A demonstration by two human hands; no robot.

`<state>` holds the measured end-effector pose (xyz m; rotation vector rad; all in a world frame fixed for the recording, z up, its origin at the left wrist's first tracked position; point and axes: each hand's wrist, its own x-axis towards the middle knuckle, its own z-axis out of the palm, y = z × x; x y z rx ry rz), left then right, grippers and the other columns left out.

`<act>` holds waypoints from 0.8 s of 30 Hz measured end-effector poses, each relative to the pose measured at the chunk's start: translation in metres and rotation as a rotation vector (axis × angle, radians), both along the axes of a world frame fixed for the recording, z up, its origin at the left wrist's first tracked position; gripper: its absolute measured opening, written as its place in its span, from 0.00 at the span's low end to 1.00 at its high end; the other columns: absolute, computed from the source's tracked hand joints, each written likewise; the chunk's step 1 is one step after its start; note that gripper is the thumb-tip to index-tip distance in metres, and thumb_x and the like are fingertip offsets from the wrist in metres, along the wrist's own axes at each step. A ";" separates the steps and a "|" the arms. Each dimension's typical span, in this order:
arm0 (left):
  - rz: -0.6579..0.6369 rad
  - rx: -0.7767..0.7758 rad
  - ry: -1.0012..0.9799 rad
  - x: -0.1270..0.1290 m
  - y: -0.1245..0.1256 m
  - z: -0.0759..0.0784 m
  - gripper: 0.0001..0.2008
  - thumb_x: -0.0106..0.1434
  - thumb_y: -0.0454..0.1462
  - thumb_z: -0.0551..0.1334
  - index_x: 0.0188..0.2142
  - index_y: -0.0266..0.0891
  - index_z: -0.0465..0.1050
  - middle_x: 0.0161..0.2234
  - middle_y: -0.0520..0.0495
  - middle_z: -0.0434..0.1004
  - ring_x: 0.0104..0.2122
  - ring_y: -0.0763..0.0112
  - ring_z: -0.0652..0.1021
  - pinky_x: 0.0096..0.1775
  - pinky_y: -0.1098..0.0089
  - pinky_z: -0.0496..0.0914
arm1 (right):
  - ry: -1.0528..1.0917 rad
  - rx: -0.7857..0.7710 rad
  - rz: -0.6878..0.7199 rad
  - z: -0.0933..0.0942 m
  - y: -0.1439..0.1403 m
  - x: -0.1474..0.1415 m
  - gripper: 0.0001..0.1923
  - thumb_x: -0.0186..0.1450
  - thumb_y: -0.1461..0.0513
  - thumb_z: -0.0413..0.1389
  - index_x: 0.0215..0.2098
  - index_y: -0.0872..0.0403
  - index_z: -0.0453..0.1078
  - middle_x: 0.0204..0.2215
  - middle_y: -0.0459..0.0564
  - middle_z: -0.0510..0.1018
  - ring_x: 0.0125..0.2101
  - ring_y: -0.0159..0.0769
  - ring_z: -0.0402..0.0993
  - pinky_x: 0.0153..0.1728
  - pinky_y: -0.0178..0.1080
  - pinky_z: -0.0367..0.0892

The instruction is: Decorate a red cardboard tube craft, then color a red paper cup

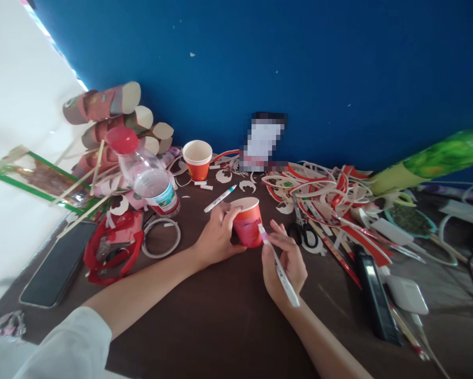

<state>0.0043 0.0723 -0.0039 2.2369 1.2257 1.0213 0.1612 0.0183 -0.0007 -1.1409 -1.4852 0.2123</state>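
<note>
Your left hand (220, 231) is gripping the orange paper cup (247, 223) from its left side, with the thumb low near the base and the other fingers higher, close to the rim. The cup is in front of you, near the middle of the surface (205, 326). Its mouth looks upward, and its long axis is a little tilted, so that the rim leans toward the left; whether the base touches the surface, I cannot tell. On its wall there is a patch of pink and purple colour.

Your right hand (286, 263) is closed around a white marker (279, 271), which is held between the thumb and the fingers. The long axis of this marker goes diagonally: the tip points away from you and to the left, at the coloured wall of the cup, and the rear end comes back toward your right wrist. If the tip really touches the wall, I cannot say surely.

Just behind the cup lies a second marker (220, 198), its blue end pointing away and to the right. Farther back stand some stacked cups (198, 171), mouth upward. To the right of the cup are the scissors (304, 234), with black handles toward you.
</note>
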 end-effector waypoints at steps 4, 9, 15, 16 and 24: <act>-0.014 0.003 -0.006 0.000 0.000 -0.001 0.51 0.41 0.34 0.75 0.59 0.44 0.47 0.53 0.37 0.58 0.54 0.47 0.67 0.52 0.44 0.67 | -0.030 -0.020 0.045 0.000 0.000 0.000 0.09 0.64 0.66 0.55 0.42 0.51 0.69 0.36 0.50 0.79 0.50 0.48 0.76 0.57 0.63 0.63; -0.012 0.019 -0.009 0.000 0.000 -0.002 0.52 0.40 0.33 0.75 0.59 0.45 0.46 0.53 0.37 0.58 0.54 0.48 0.67 0.52 0.44 0.68 | -0.008 -0.008 0.017 0.000 0.000 0.000 0.08 0.63 0.66 0.56 0.41 0.51 0.69 0.35 0.49 0.79 0.49 0.48 0.77 0.57 0.62 0.64; -0.012 0.023 -0.011 0.000 0.000 -0.001 0.51 0.41 0.34 0.75 0.59 0.44 0.47 0.53 0.37 0.58 0.54 0.47 0.66 0.52 0.44 0.67 | 0.005 -0.015 0.017 -0.002 0.001 0.000 0.08 0.64 0.66 0.56 0.42 0.51 0.69 0.35 0.49 0.79 0.49 0.48 0.77 0.57 0.63 0.63; -0.009 0.018 -0.008 0.000 0.000 -0.001 0.50 0.41 0.34 0.75 0.59 0.44 0.47 0.53 0.37 0.58 0.54 0.47 0.66 0.52 0.44 0.67 | 0.007 -0.015 0.008 -0.002 0.001 0.000 0.08 0.64 0.66 0.56 0.42 0.51 0.69 0.35 0.49 0.79 0.49 0.48 0.77 0.57 0.63 0.63; -0.027 0.028 -0.008 -0.001 0.001 -0.003 0.51 0.42 0.34 0.75 0.59 0.44 0.46 0.53 0.37 0.58 0.54 0.48 0.67 0.53 0.44 0.67 | -0.042 -0.017 0.049 0.000 -0.001 0.000 0.10 0.63 0.66 0.56 0.43 0.50 0.69 0.36 0.50 0.79 0.50 0.48 0.76 0.57 0.63 0.63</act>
